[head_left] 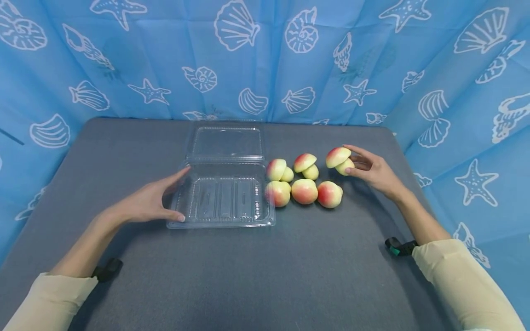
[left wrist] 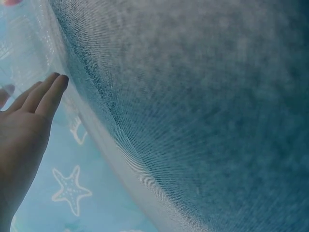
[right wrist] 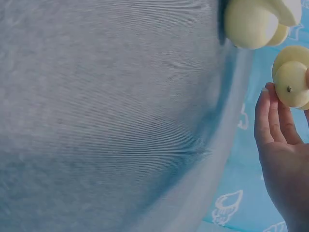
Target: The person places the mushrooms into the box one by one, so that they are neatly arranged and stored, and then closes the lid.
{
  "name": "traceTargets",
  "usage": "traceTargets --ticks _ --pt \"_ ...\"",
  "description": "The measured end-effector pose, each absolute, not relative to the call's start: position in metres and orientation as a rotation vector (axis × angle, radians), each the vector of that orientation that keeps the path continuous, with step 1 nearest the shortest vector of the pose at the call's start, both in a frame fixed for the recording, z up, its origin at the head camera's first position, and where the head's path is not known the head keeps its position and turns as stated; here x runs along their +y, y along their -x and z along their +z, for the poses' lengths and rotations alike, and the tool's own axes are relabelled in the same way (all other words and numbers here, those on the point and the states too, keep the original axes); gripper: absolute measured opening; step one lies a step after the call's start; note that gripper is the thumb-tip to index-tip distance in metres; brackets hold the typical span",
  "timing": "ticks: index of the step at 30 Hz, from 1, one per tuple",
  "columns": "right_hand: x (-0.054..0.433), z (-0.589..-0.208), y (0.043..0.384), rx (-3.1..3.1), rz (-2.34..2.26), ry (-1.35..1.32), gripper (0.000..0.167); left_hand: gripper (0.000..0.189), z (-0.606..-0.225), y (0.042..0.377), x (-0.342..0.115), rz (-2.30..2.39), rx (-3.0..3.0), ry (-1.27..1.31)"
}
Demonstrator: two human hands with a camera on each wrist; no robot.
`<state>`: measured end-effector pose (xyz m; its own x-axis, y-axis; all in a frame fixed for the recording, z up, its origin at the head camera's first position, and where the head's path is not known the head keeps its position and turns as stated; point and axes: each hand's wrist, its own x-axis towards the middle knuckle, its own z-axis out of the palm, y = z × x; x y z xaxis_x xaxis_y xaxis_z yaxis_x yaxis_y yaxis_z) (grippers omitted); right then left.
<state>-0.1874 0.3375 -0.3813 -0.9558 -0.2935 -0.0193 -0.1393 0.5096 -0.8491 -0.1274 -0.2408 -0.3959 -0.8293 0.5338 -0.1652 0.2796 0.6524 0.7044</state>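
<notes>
In the head view my right hand (head_left: pixel 372 170) pinches a mushroom-shaped piece (head_left: pixel 338 158) with a red-and-yellow cap and a pale yellow rounded stem, between thumb and fingers. The right wrist view shows the held piece (right wrist: pixel 292 79) from its stem end, with a small dark spot. My left hand (head_left: pixel 151 200) is spread at the left side of a clear plastic clamshell box (head_left: pixel 221 225), thumb at the front corner and fingers near the back. The box's lid (head_left: pixel 227 142) lies folded back. Straight fingers (left wrist: pixel 48 99) show in the left wrist view.
Several similar mushroom-shaped pieces stand in two rows right of the box, among them a front one (head_left: pixel 304 191) and a back one (head_left: pixel 306 165). The grey table (head_left: pixel 265 276) ends at the back against a blue shell-print curtain (head_left: pixel 269 59).
</notes>
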Motion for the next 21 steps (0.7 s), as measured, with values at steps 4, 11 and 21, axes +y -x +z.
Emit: traceTargets --ticks 4,11,21 --pt "0.335 -0.376 0.187 2.578 -1.453 0.385 0.061 0.125 -0.396 0.127 -0.241 0.971 2.505 -0.641" --pt "0.322 -0.369 0.185 2.532 -1.489 0.431 0.06 0.13 -0.399 0.126 -0.24 0.973 2.473 -0.644" --pt "0.299 -0.361 0.188 2.44 -1.547 0.566 0.062 0.135 -0.396 0.123 -0.237 0.995 2.474 -0.615"
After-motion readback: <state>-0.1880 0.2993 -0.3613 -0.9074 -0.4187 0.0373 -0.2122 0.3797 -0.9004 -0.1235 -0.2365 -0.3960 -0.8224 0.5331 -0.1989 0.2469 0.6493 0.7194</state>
